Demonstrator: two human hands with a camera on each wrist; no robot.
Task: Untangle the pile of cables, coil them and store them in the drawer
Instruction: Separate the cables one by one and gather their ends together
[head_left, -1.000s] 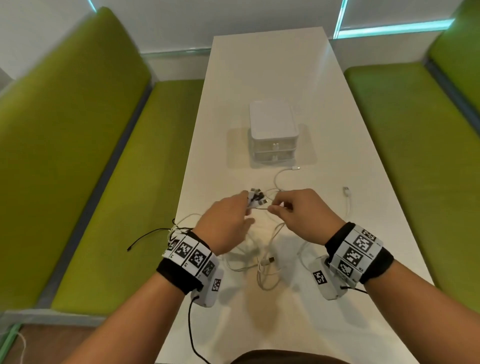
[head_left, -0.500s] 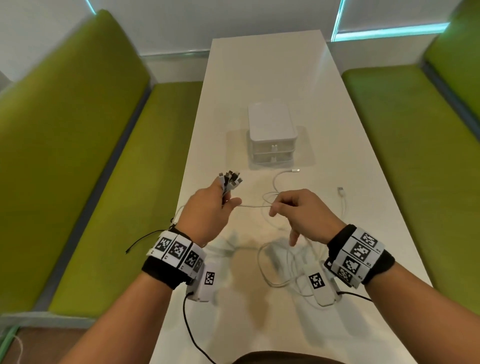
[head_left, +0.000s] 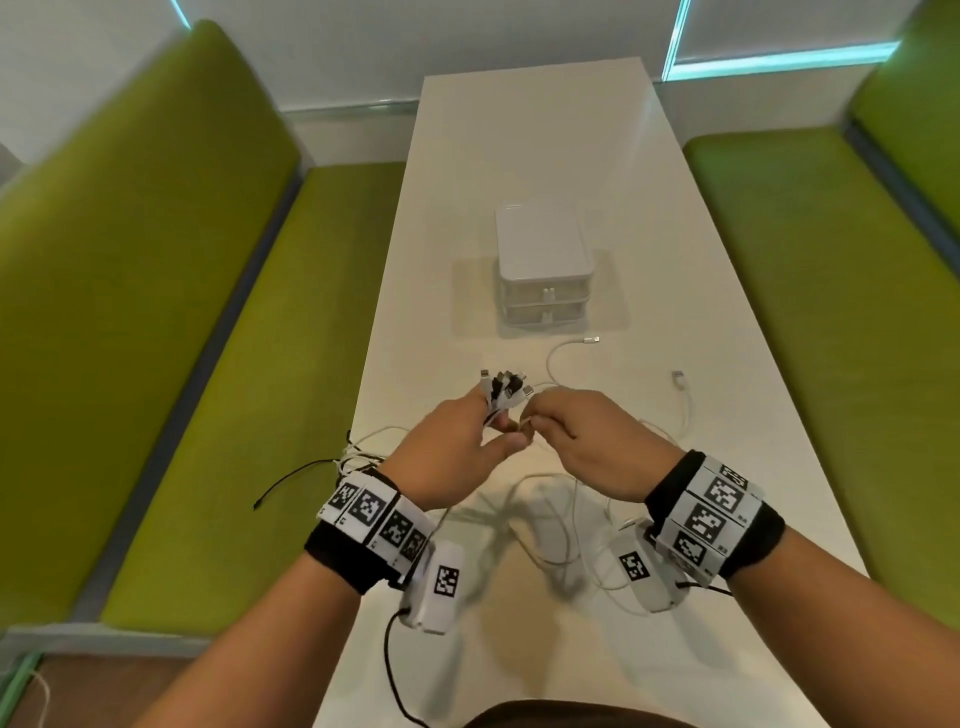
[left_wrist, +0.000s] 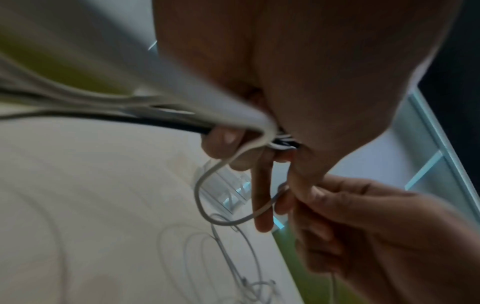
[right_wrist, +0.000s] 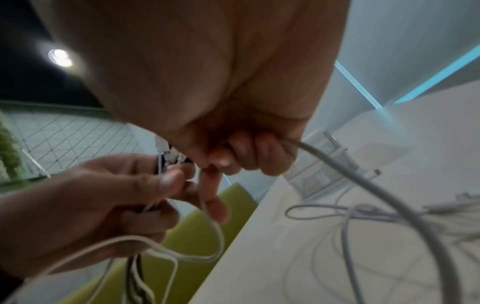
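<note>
My left hand grips a bundle of cable ends, white and black plugs fanning out above its fingers; the bundle trails back past the wrist. My right hand is close against it, with a white cable running out from between its curled fingers. A short loop of white cable hangs between both hands. More white cable lies tangled on the white table under my hands. The white drawer unit stands beyond, both drawers closed.
Two loose white cable ends lie on the table, one plug just before the drawer unit, another to the right. A thin black cable hangs off the table's left edge. Green benches flank the table on both sides.
My hands had spread apart, stretching a white cable between them; now they are back together, the right hand meeting the left at the bundle of plugs.
</note>
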